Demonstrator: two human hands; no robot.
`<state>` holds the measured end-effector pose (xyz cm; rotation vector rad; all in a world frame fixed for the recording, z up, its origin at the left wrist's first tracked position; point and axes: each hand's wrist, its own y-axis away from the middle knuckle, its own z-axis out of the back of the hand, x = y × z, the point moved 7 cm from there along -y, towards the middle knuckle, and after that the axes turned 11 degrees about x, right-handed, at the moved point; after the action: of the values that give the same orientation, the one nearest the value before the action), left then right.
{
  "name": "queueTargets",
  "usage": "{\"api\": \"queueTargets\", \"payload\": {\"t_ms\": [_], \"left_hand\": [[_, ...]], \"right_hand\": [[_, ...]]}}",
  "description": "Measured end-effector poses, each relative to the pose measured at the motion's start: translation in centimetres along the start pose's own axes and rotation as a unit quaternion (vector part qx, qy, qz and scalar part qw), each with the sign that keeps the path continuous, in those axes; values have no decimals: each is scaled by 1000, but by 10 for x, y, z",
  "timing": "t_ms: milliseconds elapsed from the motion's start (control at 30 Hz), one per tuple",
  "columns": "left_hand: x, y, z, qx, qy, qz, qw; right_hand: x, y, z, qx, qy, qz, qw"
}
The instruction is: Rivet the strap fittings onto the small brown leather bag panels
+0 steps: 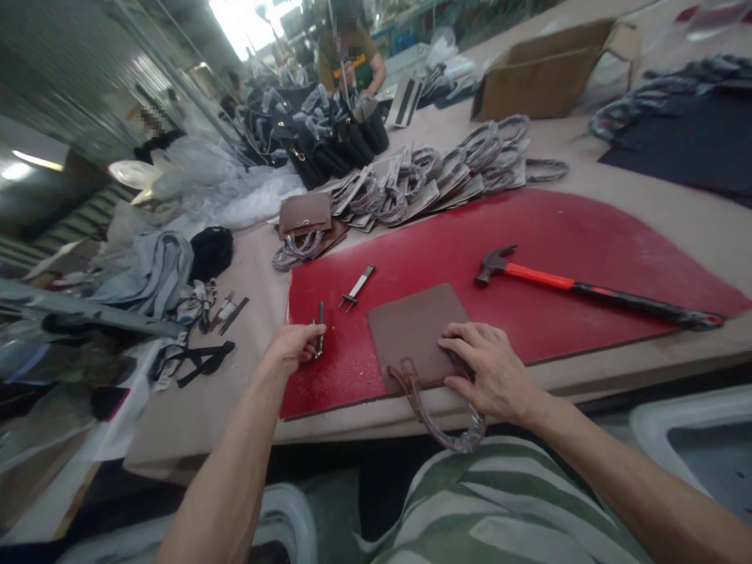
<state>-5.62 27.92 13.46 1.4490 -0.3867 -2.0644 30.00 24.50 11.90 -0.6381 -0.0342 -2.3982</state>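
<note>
My left hand pinches a slim dark metal tool, held upright over the left part of a red mat. Just beyond it lies a two-pronged punch with a silver shank. A flat brown leather bag panel rests on the mat near its front edge. My right hand is on the panel's right side, fingers curled over it and thumb at the near edge. From that edge a plastic-wrapped handle hangs over the table front.
A claw hammer with a red and black handle lies on the mat at right. Behind are a brown bag piece, stacked panels with wrapped handles, black bags and a cardboard box. A co-worker is at the far side.
</note>
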Motion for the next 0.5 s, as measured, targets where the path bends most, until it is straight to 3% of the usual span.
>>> {"api": "queueTargets", "payload": {"t_ms": [133, 267, 500], "left_hand": [[3, 22, -17, 75, 113, -48, 990], [8, 44, -48, 152, 189, -98, 965], [4, 68, -105, 195, 270, -124, 935]], "right_hand": [[2, 0, 3, 5, -11, -5, 1000], [2, 2, 2, 6, -11, -9, 1000], [3, 3, 1, 9, -8, -7, 1000]]}}
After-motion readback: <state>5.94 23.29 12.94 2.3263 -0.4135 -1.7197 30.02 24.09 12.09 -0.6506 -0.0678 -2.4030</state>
